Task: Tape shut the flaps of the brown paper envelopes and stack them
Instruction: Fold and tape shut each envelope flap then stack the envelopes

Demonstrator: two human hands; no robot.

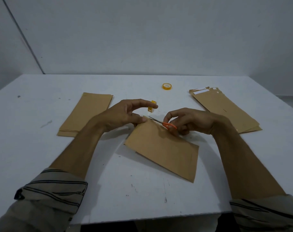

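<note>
Scissors [166,124] clasped in right grip [192,121]; left grip [124,113] curls round tape roll [152,107], thumb on envelope [165,153].

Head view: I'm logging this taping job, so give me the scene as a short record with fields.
left hand: thumb on envelope corner; small tape roll at index finger
right hand: grips orange scissors, blades toward the left hand
left stack: brown envelopes, left of the hands
right stack: brown envelopes, white strips at far end
spare tape roll: flat on table, far side
</note>
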